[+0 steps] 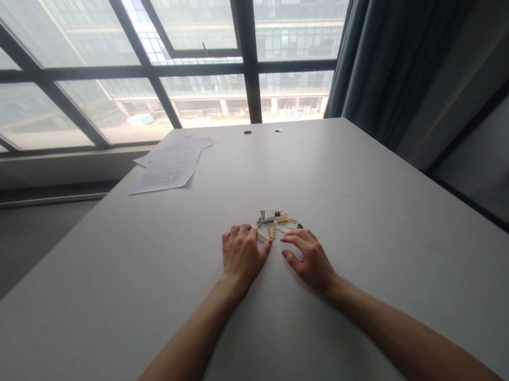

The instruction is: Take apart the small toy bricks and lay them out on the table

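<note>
A small heap of building bricks (269,218), tan, grey, white and black, lies on the white table in front of both hands. My left hand (242,249) rests palm down at the heap's left side, its fingers bent forward and its thumb stretched toward a tan brick (271,231). To the right, my right hand (308,258) is curved with thumb and fingers apart, nothing visible between them. Its fingertips are close to the near right edge of the heap, by a black piece (300,226). Whether either hand touches a brick, I cannot tell.
Printed paper sheets (169,168) lie at the table's far left. Two round cable holes, one dark (247,132) and one partly white (278,130), sit near the far edge of the table (395,250). Beyond stand windows and a dark curtain (385,57).
</note>
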{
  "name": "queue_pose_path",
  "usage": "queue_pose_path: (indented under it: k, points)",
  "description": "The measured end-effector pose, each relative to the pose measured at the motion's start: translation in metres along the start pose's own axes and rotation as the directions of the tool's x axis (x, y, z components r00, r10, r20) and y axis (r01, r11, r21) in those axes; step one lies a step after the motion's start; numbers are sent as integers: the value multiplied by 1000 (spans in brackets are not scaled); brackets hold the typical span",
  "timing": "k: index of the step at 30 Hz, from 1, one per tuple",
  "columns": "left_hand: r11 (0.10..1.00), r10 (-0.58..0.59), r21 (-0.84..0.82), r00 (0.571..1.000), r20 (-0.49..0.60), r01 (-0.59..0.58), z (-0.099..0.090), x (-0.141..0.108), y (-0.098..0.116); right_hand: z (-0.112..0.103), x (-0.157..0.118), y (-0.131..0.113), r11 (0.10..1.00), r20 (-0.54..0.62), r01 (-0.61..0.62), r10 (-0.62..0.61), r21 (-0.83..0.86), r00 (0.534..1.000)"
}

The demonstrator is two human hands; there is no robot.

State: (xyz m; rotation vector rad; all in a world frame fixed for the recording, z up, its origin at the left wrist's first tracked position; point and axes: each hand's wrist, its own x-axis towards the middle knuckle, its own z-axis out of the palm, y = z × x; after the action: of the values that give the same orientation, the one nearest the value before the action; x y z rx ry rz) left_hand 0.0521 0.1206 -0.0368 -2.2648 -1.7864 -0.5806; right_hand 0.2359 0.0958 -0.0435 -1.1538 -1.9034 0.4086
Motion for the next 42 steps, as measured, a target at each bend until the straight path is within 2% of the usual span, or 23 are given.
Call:
queue_pose_path:
  k: [3,6,9,12,15,18,23,28,31,35,42]
  points:
    - [999,22,-32,1000,-1,-22,-1,0,0,-1,-1,0,998,-11,-10,11,69,1000]
    - [990,84,-110,995,-60,-91,-11,-8,-2,-2,-2,-3,965,-7,-126,131,231,991]
    - [953,185,-204,965,-187,-223,-24,-23,-2,0,-3,-13,822,159,-306,261,481,952]
    - [905,250,-272,926,-283,-328,-32,-40,1,4,-6,-25,659,369,-403,199,635,908]
    - [869,265,-324,904,-336,-375,-32,-49,2,8,-9,-33,542,452,-459,157,704,878]
    - [836,224,-398,896,-383,-379,-31,-51,0,11,-11,-32,479,447,-484,199,732,872]
    - [733,181,-541,885,-430,-413,-30,-52,-3,11,-10,-24,401,377,-504,355,765,856]
    - [716,176,-562,886,-428,-414,-31,-54,-1,10,-8,-24,362,365,-500,381,786,849]
    - [734,154,-564,901,-404,-379,-32,-54,0,10,-9,-26,402,351,-493,376,772,857]
    - [732,70,-617,933,-354,-289,-30,-54,0,11,-14,-28,472,374,-492,326,731,868]
    - [715,85,-642,945,-315,-278,-26,-57,1,9,-15,-28,442,464,-595,375,672,803]
